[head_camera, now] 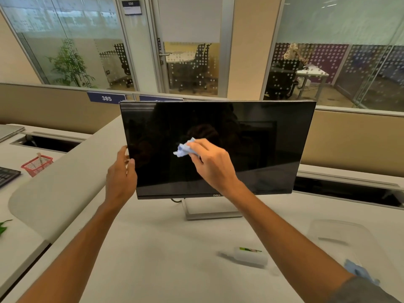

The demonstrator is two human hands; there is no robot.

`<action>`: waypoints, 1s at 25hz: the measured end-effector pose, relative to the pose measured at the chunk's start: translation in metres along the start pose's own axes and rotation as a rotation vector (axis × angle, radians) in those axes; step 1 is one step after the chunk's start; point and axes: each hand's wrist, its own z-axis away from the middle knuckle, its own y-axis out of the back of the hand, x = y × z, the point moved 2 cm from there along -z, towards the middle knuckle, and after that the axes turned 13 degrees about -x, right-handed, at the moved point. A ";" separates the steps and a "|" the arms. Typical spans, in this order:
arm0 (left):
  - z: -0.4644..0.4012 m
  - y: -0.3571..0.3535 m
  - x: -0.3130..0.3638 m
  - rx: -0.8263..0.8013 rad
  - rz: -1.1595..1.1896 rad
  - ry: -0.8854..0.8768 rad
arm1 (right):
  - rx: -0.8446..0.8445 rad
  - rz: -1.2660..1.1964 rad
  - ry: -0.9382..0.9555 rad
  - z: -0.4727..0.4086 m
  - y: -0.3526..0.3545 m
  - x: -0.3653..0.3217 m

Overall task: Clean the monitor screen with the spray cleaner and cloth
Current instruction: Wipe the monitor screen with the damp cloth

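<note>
Here the monitor stood upright on its silver stand towards the back of the white bench, screen dark and facing the person, and is taken as the landmark for all that follows. The left hand gripped the monitor's left edge, thumb on the front of the screen and fingers wrapped behind the frame. The right hand held a crumpled blue cloth pinched in its fingertips and pressed it against the screen just left of the monitor's centre. The spray cleaner, a small white bottle with a green label, lay on its side on the bench in front of the monitor and to its right, apart from both hands. A second bit of blue cloth lay further right of the bottle, partly hidden behind the right forearm. A clear plastic tray sat on the bench in front of the monitor's right corner. Left of the monitor, across a rounded divider, were a red mesh basket and the corner of a black keyboard. Behind the monitor ran a tan partition with a "385" tag, and beyond it glass-walled rooms with office chairs.
</note>
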 end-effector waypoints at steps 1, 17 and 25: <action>-0.008 0.005 0.005 0.015 0.018 -0.025 | 0.035 -0.029 0.006 -0.014 0.006 -0.006; -0.091 0.055 0.063 0.129 0.708 -0.018 | -0.081 0.262 0.209 -0.148 -0.018 -0.077; -0.089 0.055 0.063 0.114 0.558 -0.068 | -0.001 0.261 0.161 -0.125 -0.002 -0.048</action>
